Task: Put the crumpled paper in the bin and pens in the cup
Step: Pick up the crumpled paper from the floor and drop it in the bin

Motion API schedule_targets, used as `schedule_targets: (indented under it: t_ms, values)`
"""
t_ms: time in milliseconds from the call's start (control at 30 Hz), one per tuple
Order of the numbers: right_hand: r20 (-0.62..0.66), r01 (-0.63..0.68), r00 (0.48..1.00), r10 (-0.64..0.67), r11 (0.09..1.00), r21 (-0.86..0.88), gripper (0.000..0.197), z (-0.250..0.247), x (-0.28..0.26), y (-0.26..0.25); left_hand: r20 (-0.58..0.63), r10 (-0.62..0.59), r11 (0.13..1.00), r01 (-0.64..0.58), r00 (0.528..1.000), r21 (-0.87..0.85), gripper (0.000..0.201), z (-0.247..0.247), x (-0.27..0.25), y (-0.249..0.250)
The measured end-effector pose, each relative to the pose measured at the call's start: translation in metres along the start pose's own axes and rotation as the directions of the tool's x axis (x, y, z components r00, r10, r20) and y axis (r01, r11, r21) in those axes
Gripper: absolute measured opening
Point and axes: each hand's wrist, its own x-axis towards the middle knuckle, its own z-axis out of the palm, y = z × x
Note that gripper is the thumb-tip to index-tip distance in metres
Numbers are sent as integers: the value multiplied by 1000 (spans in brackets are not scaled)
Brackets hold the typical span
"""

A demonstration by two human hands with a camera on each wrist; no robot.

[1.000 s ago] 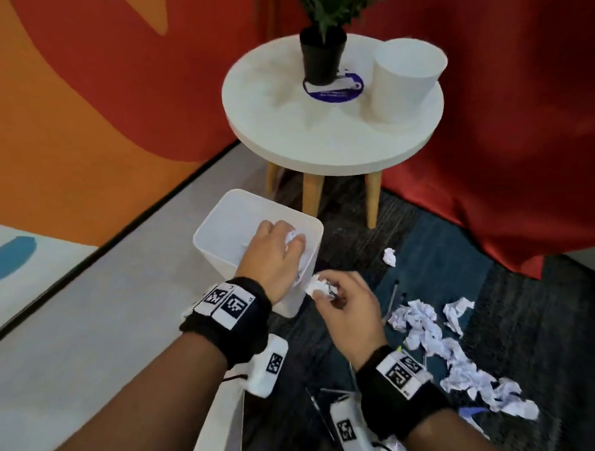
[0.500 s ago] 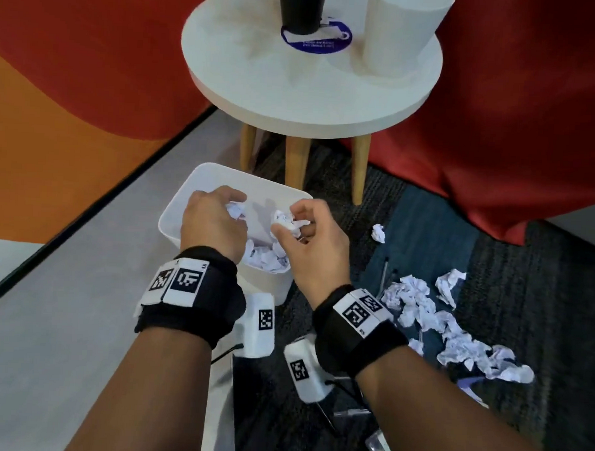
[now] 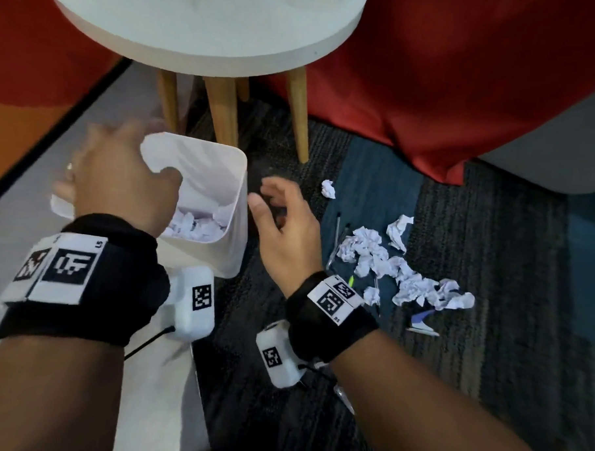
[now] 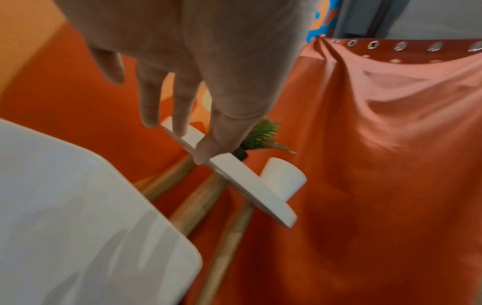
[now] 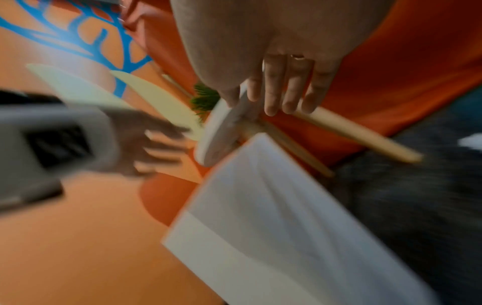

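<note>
Crumpled paper [image 3: 403, 271] lies heaped on the carpet [image 3: 489, 336] right of the bin [image 3: 235, 202], pens [image 3: 336, 240] mixed through it — more balls already sit inside the bin. Both hands are empty, fingers loosely spread: the left hand [image 3: 117, 180] over the bin's rim, the right hand [image 3: 286, 225] just beside it. Seemingly between loads, the next move calls for reaching right to the heap.
</note>
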Motion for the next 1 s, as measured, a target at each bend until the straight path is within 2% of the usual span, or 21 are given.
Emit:
schedule_targets:
  t_ms: [67,167,267,367,433,567,700,800,867,1000]
  values:
    - [-23,-87,996,86,994,-66,20,-21,-19,44,10,137,986,-136,990,-100,38,4,-14,31]
    - [-18,-281,959,284,935,-218,14,-58,-51,116,122,333,925,-300,935,-233,31,29,-43,76]
    - [-20,-435,882,471,796,-421,17,-94,-69,176,325,462,885,-406,825,-229,29,76,-66,96]
    - [-33,-495,818,574,675,-548,22,-118,-71,219,528,472,872,-462,706,-161,25,128,-81,97]
    - [-28,-479,818,575,653,-587,28,-127,-67,241,600,456,863,-492,658,-117,23,162,-88,92]
    - [52,-349,864,501,669,-656,44,-134,-57,274,698,391,860,-508,600,-45,21,228,-94,71]
    - [143,-266,824,548,599,-755,56,-130,-52,298,763,328,857,-515,557,7,20,290,-96,49]
    - [159,-226,823,545,570,-790,50,-129,-54,307,787,332,827,-562,520,22,26,329,-98,39]
    - [149,-209,832,534,551,-808,45,-130,-53,312,782,346,804,-594,518,38,34,350,-99,36]
    - [174,-148,843,510,529,-836,42,-132,-45,318,733,401,770,-636,549,55,58,372,-97,36]
